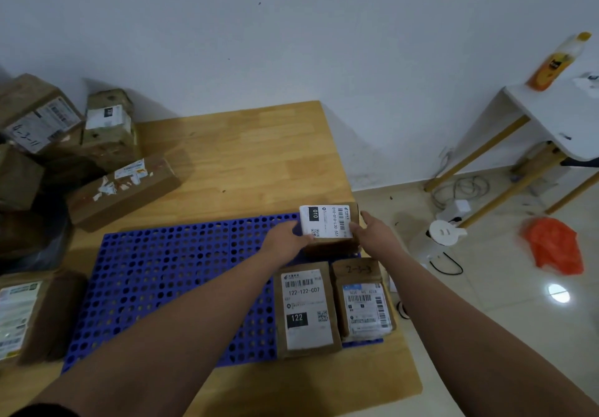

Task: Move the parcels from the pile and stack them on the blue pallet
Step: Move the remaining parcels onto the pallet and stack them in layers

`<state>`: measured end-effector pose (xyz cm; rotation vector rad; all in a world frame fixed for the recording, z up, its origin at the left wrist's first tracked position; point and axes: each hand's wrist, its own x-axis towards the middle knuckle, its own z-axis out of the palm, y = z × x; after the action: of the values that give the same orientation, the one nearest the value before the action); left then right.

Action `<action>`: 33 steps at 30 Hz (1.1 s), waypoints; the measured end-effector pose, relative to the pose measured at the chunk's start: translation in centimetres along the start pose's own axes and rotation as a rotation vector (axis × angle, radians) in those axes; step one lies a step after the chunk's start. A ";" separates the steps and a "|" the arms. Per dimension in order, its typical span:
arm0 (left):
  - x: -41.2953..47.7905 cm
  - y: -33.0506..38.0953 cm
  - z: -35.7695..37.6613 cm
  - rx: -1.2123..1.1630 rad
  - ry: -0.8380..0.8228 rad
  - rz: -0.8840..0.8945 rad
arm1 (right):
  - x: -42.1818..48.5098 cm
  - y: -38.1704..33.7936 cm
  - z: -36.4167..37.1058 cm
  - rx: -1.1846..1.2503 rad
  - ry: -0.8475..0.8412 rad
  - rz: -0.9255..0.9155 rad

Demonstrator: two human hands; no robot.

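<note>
010 parcel: a brown box with a white label reading "010-010-L30-551", at the 1 o'clock corner of the blue pallet; I cannot tell whether its underside touches the pallet.
Left hand: the left hand grips the box's 9 o'clock side, with the fingers curled onto the label's edge.
Right hand: the right hand holds the 3 o'clock side, thumb on the top edge by the label and fingers wrapped down the side, partly hidden.
Blue pallet: a perforated plastic grid lying flat on the near half of the wooden table.
122 parcel: a flat brown parcel labelled "122-122-C07", on the pallet at 6 o'clock from the held box, just near of it.
2-3-3 parcel: a brown parcel with "2-3-3" handwritten on it, touching the 122 parcel on its 3 o'clock side, at the pallet's edge.
Pile: brown parcels heaped at 10 o'clock from the pallet, one long box leaning toward it.
Near-left parcel: a labelled box at 8 o'clock, just beside the pallet.
Floor at 3 o'clock: an orange plastic bag, a white round appliance and loose cables.
White side table: it stands at 2 o'clock and carries an orange bottle.
</note>
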<state>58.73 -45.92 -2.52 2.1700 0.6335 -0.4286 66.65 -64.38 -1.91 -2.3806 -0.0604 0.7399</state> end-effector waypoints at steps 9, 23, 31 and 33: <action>-0.8 -1.1 0.0 0.018 0.015 0.048 | -0.8 1.0 1.0 0.001 0.018 -0.009; 2.7 1.6 0.0 -0.420 0.186 -0.029 | -0.1 0.6 1.4 0.194 0.182 0.024; 4.8 1.9 1.6 -0.473 0.100 -0.021 | 1.1 1.7 1.7 0.232 0.093 0.067; 5.0 1.7 1.7 -0.494 0.062 -0.026 | 1.2 1.9 1.5 0.222 0.076 0.047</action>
<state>63.66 -46.65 -5.00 1.7105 0.7170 -0.1911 66.55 -64.81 -4.60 -2.2013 0.1052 0.6417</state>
